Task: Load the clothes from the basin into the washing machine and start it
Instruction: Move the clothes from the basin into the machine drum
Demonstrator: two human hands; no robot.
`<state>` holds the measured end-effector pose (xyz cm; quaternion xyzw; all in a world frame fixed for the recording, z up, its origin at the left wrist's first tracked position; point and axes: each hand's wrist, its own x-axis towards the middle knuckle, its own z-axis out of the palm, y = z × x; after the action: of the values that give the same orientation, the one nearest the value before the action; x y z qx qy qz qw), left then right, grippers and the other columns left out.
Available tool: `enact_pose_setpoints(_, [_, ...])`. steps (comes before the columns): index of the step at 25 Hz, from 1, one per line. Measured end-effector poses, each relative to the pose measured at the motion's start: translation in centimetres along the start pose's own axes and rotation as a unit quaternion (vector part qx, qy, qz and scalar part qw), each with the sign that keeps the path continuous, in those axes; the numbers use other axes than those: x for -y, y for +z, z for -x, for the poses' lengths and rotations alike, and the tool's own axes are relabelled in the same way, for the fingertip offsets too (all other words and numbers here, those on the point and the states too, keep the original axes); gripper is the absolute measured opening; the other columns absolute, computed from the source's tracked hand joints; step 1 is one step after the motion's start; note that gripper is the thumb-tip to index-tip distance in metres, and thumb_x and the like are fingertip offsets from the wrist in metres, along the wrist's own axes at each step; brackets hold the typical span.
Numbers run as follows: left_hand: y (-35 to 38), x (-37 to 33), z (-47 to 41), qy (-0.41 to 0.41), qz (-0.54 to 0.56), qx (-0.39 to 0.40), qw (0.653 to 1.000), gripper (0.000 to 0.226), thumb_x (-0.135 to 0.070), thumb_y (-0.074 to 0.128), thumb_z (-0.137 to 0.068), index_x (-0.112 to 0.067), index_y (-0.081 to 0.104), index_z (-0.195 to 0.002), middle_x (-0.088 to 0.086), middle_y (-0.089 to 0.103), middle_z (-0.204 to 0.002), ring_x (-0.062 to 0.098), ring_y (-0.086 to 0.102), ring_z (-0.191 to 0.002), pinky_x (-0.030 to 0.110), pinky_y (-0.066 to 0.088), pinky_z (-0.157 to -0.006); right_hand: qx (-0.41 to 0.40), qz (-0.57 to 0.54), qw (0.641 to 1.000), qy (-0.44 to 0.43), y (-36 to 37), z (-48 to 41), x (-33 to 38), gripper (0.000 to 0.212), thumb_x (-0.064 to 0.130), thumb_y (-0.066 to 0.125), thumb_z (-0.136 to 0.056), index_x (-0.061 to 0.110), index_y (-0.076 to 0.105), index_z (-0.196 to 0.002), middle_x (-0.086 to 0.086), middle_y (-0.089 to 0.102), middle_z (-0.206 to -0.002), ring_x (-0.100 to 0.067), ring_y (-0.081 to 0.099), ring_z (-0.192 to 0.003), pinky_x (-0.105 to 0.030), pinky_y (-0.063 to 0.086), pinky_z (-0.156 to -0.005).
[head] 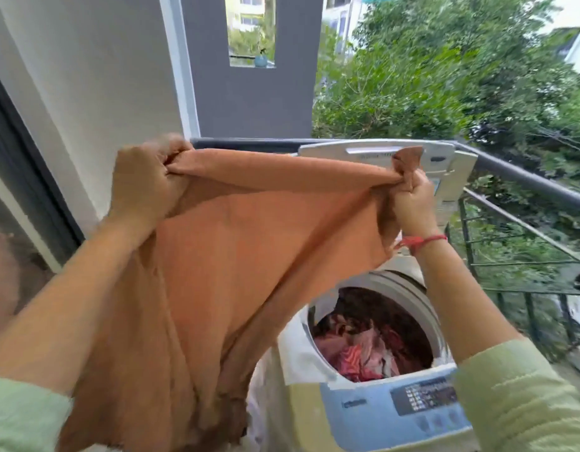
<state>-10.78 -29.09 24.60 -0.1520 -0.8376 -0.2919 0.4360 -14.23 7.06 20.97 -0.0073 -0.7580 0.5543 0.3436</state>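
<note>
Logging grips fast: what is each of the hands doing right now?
Left hand: closed, gripping one top corner of the orange cloth.
Right hand: closed, gripping the other top corner.

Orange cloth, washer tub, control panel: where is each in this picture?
orange cloth (223, 243), head view, middle of the spread fabric
washer tub (409, 290), head view, far grey rim
control panel (425, 398), head view, dark display area

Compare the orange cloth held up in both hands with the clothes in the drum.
The orange cloth is one plain colour; the clothes in the drum are mixed reds, pinks and darks. The orange cloth hangs stretched between the left hand and right hand; the clothes in the drum lie crumpled. Both are fabric.
</note>
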Motion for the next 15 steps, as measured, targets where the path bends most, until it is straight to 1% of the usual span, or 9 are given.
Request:
enact_pose_setpoints(2, [3.8, -3.0, 0.7, 0.045, -0.06, 0.014, 0.997, 0.033, -0.037, 0.054, -0.077, -0.017, 0.065, -0.101, 0.015, 0.068, -0.083, 0.036, 0.063, -0.071, 0.039, 0.047, -0.061, -0.033, -0.047, 0.998, 0.013, -2.2, -0.9, -0.9, 0.034, 0.004, 0.043, -0.077, 0.014, 0.06, -0.104, 0.0, 0.06, -0.088, -0.003, 0.057, -0.07, -0.015, 0.045, -0.069])
enact_pose_setpoints(4, [8.7, -4.2, 4.2, 0.075, -0.121, 0.123, 0.982, 0.051, -0.037, 0.067, -0.075, -0.028, 0.052, -0.122, 0.012, 0.064, -0.093, 0.036, 0.064, -0.067, 0.041, 0.05, -0.055, 0.005, 0.134, 0.976, -0.173, -4.6, -0.3, -4.3, 0.05, 0.002, 0.04, -0.083, 0.019, 0.051, -0.129, 0.0, 0.059, -0.105, -0.008, 0.061, -0.074, -0.014, 0.051, -0.069])
enact_pose_setpoints(5, [11.3, -4.3, 6.5, 0.106, -0.145, 0.166, 0.97, 0.058, -0.028, 0.068, -0.077, -0.032, 0.044, -0.13, 0.009, 0.059, -0.093, 0.034, 0.061, -0.059, 0.04, 0.049, -0.047, 0.05, 0.28, 0.909, -0.304, -5.8, 0.4, -6.4, 0.051, 0.008, 0.038, -0.088, 0.026, 0.045, -0.135, -0.001, 0.055, -0.11, -0.017, 0.063, -0.067, -0.024, 0.055, -0.061])
enact_pose_setpoints(6, [13.2, -4.3, 8.6, 0.134, -0.161, 0.188, 0.96, 0.059, -0.021, 0.062, -0.08, -0.035, 0.039, -0.133, 0.005, 0.051, -0.092, 0.031, 0.058, -0.051, 0.036, 0.046, -0.039, 0.087, 0.387, 0.816, -0.421, -6.7, 1.1, -8.4, 0.046, 0.017, 0.035, -0.093, 0.031, 0.041, -0.137, -0.002, 0.05, -0.11, -0.02, 0.061, -0.06, -0.029, 0.053, -0.049])
enact_pose_setpoints(7, [14.6, -4.2, 10.2, 0.147, -0.165, 0.202, 0.954, 0.057, -0.019, 0.055, -0.08, -0.038, 0.039, -0.131, 0.001, 0.044, -0.091, 0.028, 0.055, -0.047, 0.033, 0.045, -0.034, 0.111, 0.438, 0.745, -0.491, -7.1, 2.0, -10.0, 0.041, 0.026, 0.034, -0.096, 0.033, 0.042, -0.135, -0.002, 0.047, -0.108, -0.02, 0.059, -0.059, -0.029, 0.05, -0.043])
enact_pose_setpoints(9, [16.9, -4.9, 11.9, 0.139, -0.155, 0.232, 0.95, 0.044, -0.02, 0.049, -0.076, -0.039, 0.047, -0.116, -0.003, 0.037, -0.093, 0.026, 0.059, -0.054, 0.034, 0.047, -0.035, 0.188, 0.428, 0.667, -0.58, -7.1, 3.9, -12.3, 0.039, 0.043, 0.044, -0.091, 0.035, 0.051, -0.129, -0.001, 0.048, -0.106, -0.02, 0.055, -0.071, -0.028, 0.045, -0.05])
enact_pose_setpoints(11, [18.7, -6.5, 12.1, 0.11, -0.137, 0.263, 0.949, 0.029, -0.022, 0.036, -0.076, -0.03, 0.053, -0.098, 0.001, 0.041, -0.096, 0.031, 0.061, -0.064, 0.037, 0.047, -0.043, 0.277, 0.422, 0.625, -0.595, -7.4, 5.1, -14.4, 0.039, 0.047, 0.056, -0.082, 0.032, 0.058, -0.118, 0.002, 0.054, -0.106, -0.021, 0.05, -0.079, -0.03, 0.042, -0.055])
enact_pose_setpoints(13, [20.0, -7.9, 11.6, 0.067, -0.126, 0.285, 0.948, 0.026, -0.023, 0.032, -0.076, -0.02, 0.055, -0.089, 0.007, 0.046, -0.097, 0.033, 0.059, -0.062, 0.034, 0.039, -0.046, 0.295, 0.446, 0.603, -0.592, -8.3, 4.2, -17.2, 0.023, 0.033, 0.066, -0.077, 0.024, 0.061, -0.096, 0.001, 0.061, -0.1, -0.022, 0.046, -0.079, -0.03, 0.042, -0.051])
enact_pose_setpoints(15, [21.1, -9.2, 10.7, 0.048, -0.11, 0.281, 0.952, 0.011, -0.016, 0.046, -0.077, -0.015, 0.053, -0.085, 0.009, 0.045, -0.096, 0.035, 0.057, -0.058, 0.032, 0.034, -0.047, 0.277, 0.47, 0.635, -0.547, -9.1, 2.3, -18.9, 0.017, 0.018, 0.07, -0.074, 0.019, 0.056, -0.082, -0.003, 0.063, -0.091, -0.023, 0.046, -0.077, -0.031, 0.046, -0.05])
